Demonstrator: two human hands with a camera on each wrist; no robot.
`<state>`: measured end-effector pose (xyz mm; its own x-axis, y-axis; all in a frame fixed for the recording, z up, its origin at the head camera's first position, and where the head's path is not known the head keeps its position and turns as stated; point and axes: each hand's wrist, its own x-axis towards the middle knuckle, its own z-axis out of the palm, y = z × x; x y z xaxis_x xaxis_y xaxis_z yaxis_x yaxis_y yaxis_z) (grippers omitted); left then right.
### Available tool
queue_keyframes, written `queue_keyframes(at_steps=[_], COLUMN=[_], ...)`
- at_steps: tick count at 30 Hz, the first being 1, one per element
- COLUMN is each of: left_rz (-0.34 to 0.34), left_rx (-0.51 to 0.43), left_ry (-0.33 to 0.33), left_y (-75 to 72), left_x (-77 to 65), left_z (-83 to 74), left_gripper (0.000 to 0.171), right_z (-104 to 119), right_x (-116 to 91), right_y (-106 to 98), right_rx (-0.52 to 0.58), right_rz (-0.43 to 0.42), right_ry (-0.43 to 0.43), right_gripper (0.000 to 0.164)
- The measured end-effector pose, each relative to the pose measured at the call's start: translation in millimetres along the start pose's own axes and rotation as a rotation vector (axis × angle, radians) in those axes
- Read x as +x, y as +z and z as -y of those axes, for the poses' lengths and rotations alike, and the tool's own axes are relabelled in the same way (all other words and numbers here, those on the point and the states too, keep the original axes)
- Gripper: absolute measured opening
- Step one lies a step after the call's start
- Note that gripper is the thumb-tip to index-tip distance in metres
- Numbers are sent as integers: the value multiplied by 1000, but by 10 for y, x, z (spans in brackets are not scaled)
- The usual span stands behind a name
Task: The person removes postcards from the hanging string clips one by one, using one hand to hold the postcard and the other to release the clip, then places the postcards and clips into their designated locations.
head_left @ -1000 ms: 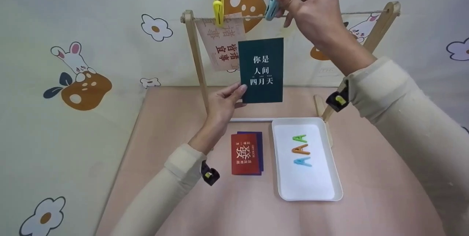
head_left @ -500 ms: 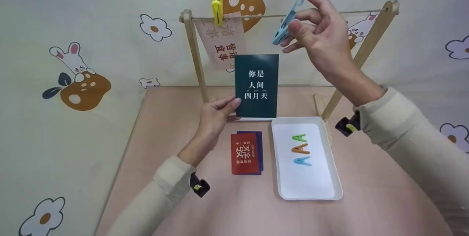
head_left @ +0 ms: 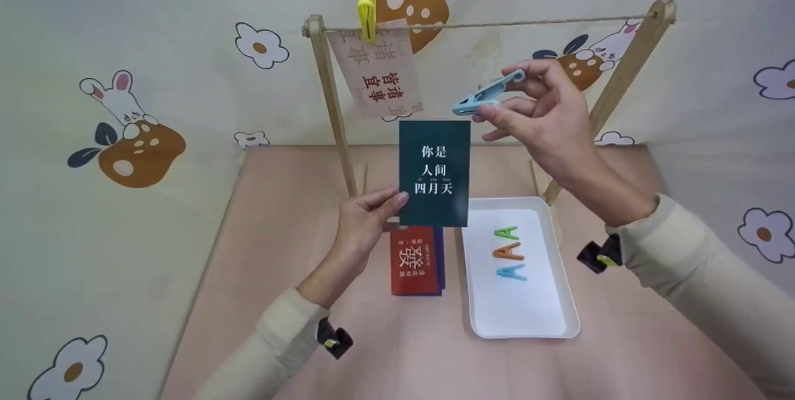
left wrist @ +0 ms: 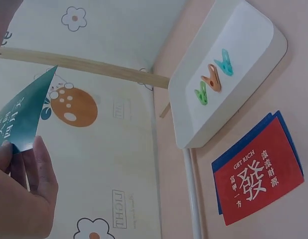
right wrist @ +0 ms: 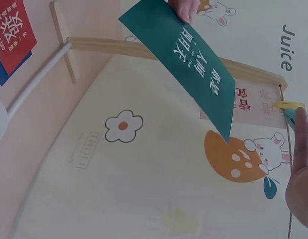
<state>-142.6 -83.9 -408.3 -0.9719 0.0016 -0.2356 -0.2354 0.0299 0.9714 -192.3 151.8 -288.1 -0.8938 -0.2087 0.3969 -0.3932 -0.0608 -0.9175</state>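
My left hand [head_left: 366, 232] pinches a dark green card [head_left: 433, 167] with white characters by its lower left edge and holds it upright. Up and to the right of the card, my right hand [head_left: 549, 117] pinches a light blue clothespin [head_left: 487, 94], its nose toward the card's top edge with a gap between. Behind them a pink card [head_left: 376, 71] hangs from a rope [head_left: 528, 21] under a yellow clothespin [head_left: 367, 15]. In the left wrist view the green card [left wrist: 27, 114] tilts between thumb and fingers.
Wooden posts [head_left: 332, 108] carry the rope at both ends. On the pink table [head_left: 298, 350] a red card [head_left: 413, 266] overlaps a blue card [head_left: 441, 263]. Beside them, a white tray [head_left: 522, 319] holds a green clothespin [head_left: 507, 233], an orange clothespin [head_left: 508, 251] and a blue clothespin [head_left: 512, 272].
Both hands have come down from the rope, the left with the green card, the right with the light blue clothespin. The clothespin has turned from near upright to a slant.
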Motion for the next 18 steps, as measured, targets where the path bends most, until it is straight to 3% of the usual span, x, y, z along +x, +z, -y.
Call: queue_keyframes(at_steps=[4,11,18], left_rz=[-5,-14,1], left_rx=[13,50,68], left_ry=[-8,-50,-82], left_y=[-24,-25,-4], left_x=[-10,-35,-72], left_z=[79,257,508], left_gripper=[31,31,34], right_z=[-59,-193,-423], right_x=[-87,-227,-456], right_y=[-53,-134,-201], right_rx=[12,12,-202], right_rz=[-17,28,64], right_ry=[71,111,208], right_gripper=[45,47,46])
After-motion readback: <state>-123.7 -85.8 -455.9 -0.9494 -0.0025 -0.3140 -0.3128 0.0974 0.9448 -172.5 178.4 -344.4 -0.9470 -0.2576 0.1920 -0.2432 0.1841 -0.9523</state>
